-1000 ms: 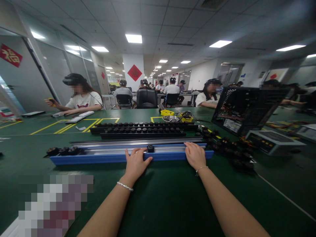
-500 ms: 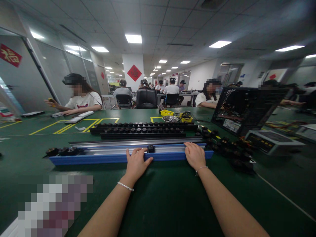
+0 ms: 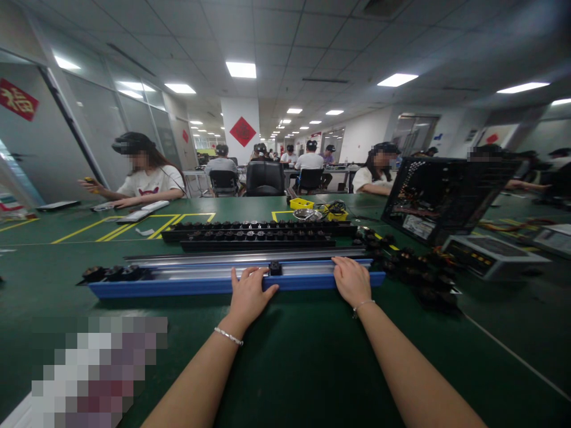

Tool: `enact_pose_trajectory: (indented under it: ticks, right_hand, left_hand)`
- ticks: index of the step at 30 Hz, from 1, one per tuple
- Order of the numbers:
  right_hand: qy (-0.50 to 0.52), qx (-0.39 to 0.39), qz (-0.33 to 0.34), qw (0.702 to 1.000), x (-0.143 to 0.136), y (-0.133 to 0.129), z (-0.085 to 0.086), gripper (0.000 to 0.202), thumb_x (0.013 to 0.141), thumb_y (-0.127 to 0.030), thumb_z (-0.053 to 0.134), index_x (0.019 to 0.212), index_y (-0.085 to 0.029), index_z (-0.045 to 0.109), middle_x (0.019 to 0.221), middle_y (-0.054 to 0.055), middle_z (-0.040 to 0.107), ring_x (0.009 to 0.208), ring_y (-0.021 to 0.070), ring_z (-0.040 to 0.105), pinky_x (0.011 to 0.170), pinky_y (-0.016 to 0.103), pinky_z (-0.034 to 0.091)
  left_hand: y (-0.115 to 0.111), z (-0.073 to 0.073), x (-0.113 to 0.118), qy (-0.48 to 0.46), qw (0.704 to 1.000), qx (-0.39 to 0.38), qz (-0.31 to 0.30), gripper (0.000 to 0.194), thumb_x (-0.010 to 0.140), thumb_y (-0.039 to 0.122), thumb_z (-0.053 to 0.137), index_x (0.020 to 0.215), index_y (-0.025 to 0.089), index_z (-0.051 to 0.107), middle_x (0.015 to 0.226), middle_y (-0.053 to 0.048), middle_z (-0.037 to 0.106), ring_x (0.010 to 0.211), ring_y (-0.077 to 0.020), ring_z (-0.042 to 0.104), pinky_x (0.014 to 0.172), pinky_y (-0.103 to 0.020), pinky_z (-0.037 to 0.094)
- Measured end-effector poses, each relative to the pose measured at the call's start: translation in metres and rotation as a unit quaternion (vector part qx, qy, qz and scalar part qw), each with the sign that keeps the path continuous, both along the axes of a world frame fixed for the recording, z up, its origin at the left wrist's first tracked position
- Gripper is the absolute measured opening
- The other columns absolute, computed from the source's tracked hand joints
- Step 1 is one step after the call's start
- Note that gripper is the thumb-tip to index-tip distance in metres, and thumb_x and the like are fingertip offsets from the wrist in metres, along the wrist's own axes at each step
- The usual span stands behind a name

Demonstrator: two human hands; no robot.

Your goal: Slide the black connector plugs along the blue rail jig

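A long blue rail (image 3: pixel 187 288) with a silvery inner strip lies across the table in front of me. One black socket module (image 3: pixel 275 268) sits in its channel. My left hand (image 3: pixel 250 295) reaches over the near wall, fingertips against the module's left side and thumb low by the wall. Its contact with the module is partly hidden. Farther right, my right hand (image 3: pixel 352 280) is closed over the rail, fingers across the top. Several black modules (image 3: pixel 118 273) rest at the rail's left end.
Behind the rail lie a dark strip (image 3: pixel 214 257) and black strips filled with sockets (image 3: pixel 259 236). Loose black modules (image 3: pixel 428 276) are piled at right, near a power supply (image 3: pixel 495 257) and an open computer case (image 3: pixel 441 199). A metal dish (image 3: pixel 307 214) and yellow bins stand farther back. Co-workers sit across the table.
My left hand and the black socket module have shifted slightly to the right along the rail. My right hand stays in place on the rail.
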State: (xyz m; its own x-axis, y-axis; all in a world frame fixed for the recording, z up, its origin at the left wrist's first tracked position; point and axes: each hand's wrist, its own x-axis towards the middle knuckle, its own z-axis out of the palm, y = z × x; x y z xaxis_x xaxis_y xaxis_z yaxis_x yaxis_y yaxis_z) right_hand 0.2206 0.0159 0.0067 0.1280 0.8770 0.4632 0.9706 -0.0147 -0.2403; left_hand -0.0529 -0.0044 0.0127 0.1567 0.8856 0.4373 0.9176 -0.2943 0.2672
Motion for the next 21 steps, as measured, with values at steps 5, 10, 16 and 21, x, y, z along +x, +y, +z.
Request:
enact_pose_trajectory:
  ticks: [5,10,16,21]
  right_hand:
    - [-0.006,-0.008,-0.005,1.000,-0.0004,-0.0001,0.0010,0.042,0.088,-0.028,0.031,0.118,-0.024,0.059,0.124,0.002,0.058,0.119,0.0190,0.045,0.097,0.039,0.033]
    - [-0.002,-0.008,-0.005,1.000,-0.0004,0.0003,0.0009,0.042,0.087,-0.028,0.030,0.118,-0.024,0.059,0.124,0.002,0.058,0.119,0.0190,0.045,0.098,0.039,0.032]
    - [-0.001,0.012,0.000,1.000,0.0007,0.0020,-0.0025,0.041,0.086,-0.026,0.033,0.116,-0.023,0.060,0.123,0.002,0.060,0.117,0.0189,0.047,0.098,0.038,0.031]
    - [-0.005,0.013,0.000,1.000,0.0010,0.0022,-0.0027,0.041,0.086,-0.026,0.033,0.116,-0.024,0.060,0.123,0.002,0.060,0.117,0.0188,0.047,0.098,0.038,0.031]
  left_hand:
    - [0.0005,-0.0002,0.0005,0.002,1.000,-0.009,-0.002,0.043,0.080,0.047,0.054,0.116,0.024,0.055,0.116,-0.009,0.064,0.118,-0.0255,0.047,0.109,-0.060,0.006]
    - [0.0011,-0.0014,-0.0001,0.003,1.000,-0.001,-0.006,0.044,0.080,0.047,0.054,0.117,0.023,0.054,0.115,-0.009,0.064,0.118,-0.0251,0.048,0.109,-0.059,0.006]
    - [0.0005,-0.0006,0.0010,0.007,1.000,-0.001,-0.002,0.043,0.079,0.047,0.054,0.116,0.024,0.055,0.116,-0.008,0.064,0.118,-0.0255,0.048,0.109,-0.059,0.007]
    - [-0.0001,0.0006,0.0016,0.006,1.000,-0.009,-0.005,0.043,0.080,0.047,0.054,0.117,0.025,0.054,0.116,-0.008,0.063,0.119,-0.0253,0.046,0.109,-0.059,0.007]
